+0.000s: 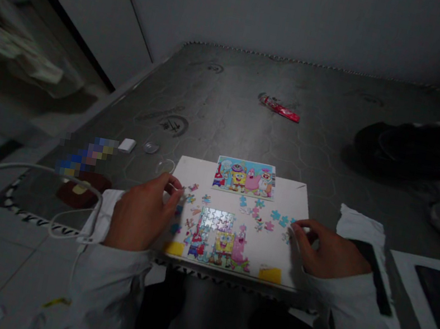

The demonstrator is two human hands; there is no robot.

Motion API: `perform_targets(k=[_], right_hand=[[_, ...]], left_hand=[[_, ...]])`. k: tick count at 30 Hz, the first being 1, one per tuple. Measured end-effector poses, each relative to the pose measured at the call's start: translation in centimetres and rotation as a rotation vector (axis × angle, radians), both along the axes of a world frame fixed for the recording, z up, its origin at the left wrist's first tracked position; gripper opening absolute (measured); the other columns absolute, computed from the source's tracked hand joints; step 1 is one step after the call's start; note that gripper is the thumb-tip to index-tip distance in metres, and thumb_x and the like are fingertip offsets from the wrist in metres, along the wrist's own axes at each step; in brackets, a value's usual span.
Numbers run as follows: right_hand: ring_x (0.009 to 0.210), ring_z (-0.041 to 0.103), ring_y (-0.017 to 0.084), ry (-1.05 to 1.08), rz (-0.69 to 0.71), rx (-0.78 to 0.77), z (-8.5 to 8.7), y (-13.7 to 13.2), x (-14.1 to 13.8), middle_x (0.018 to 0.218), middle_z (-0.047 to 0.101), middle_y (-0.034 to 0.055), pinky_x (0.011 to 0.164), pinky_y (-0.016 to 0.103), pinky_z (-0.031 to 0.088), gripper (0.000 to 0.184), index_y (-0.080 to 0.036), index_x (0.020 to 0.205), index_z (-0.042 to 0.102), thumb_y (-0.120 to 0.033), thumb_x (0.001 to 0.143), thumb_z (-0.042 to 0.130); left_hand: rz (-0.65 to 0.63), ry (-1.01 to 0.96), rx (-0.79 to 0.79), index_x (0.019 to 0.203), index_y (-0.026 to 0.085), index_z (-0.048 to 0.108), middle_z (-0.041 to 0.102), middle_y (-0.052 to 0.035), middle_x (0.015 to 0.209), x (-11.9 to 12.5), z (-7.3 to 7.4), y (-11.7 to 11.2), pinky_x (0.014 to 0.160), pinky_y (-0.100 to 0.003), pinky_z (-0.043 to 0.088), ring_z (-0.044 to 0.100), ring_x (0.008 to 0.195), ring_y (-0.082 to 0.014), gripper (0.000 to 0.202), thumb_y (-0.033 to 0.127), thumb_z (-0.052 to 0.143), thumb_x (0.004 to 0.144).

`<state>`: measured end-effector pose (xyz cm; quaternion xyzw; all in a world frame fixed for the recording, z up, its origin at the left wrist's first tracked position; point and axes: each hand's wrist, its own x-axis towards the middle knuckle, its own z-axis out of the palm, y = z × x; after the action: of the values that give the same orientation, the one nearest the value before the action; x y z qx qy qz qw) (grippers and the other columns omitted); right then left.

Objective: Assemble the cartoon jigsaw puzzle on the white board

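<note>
As two hands (143, 213) (330, 252) flank it, one puzzle (223, 241)

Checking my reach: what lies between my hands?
Between the left hand and right hand, the head view shows loose puzzle pieces and a part-built SpongeBob jigsaw on a white board.

A part-assembled SpongeBob jigsaw puzzle (217, 249) between the left hand (143, 213) and right hand (328, 251), its upper section glaring white, loose blue and pink puzzle pieces (270, 216) scattered just beyond the right hand's fingertips (292, 228)
</note>
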<state>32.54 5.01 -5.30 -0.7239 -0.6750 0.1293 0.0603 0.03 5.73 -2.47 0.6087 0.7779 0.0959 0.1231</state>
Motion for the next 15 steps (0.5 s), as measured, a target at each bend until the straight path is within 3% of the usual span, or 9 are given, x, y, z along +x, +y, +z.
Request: perform_targets(k=[6, 11, 15], right_hand=[[0.068, 0.064, 0.019, -0.023, -0.003, -0.003, -0.38, 0.09, 0.19, 0.082, 0.071, 0.0003, 0.059, 0.030, 0.037, 0.035, -0.027, 0.103, 0.070, -0.048, 0.094, 0.043], [0.066, 0.064, 0.019, -0.018, 0.000, 0.029, -0.67, 0.00, 0.10, 0.081, 0.071, 0.0011, 0.058, 0.029, 0.036, 0.036, -0.027, 0.103, 0.070, -0.050, 0.094, 0.044], [0.067, 0.064, 0.019, -0.043, -0.007, -0.002, -0.46, -0.02, -0.06, 0.083, 0.072, 0.0007, 0.059, 0.030, 0.036, 0.037, -0.027, 0.103, 0.070, -0.049, 0.095, 0.042]], left_hand=[[-0.016, -0.020, -0.002, 0.106, 0.026, 0.061, 0.072, 0.0020, 0.099, -0.13, -0.15, -0.05, 0.065, -0.032, 0.036, 0.062, 0.069, -0.0185, 0.019, 0.039, 0.051, 0.095], [-0.028, 0.018, 0.000, 0.127, 0.027, 0.057, 0.070, -0.0016, 0.112, -0.32, -0.25, -0.15, 0.074, -0.035, 0.041, 0.066, 0.094, -0.0254, 0.032, 0.034, 0.046, 0.098], [-0.080, 0.002, 0.043, 0.123, 0.027, 0.062, 0.069, -0.0029, 0.116, -0.46, -0.63, -0.09, 0.080, -0.034, 0.043, 0.065, 0.103, -0.0242, 0.031, 0.031, 0.042, 0.099]])
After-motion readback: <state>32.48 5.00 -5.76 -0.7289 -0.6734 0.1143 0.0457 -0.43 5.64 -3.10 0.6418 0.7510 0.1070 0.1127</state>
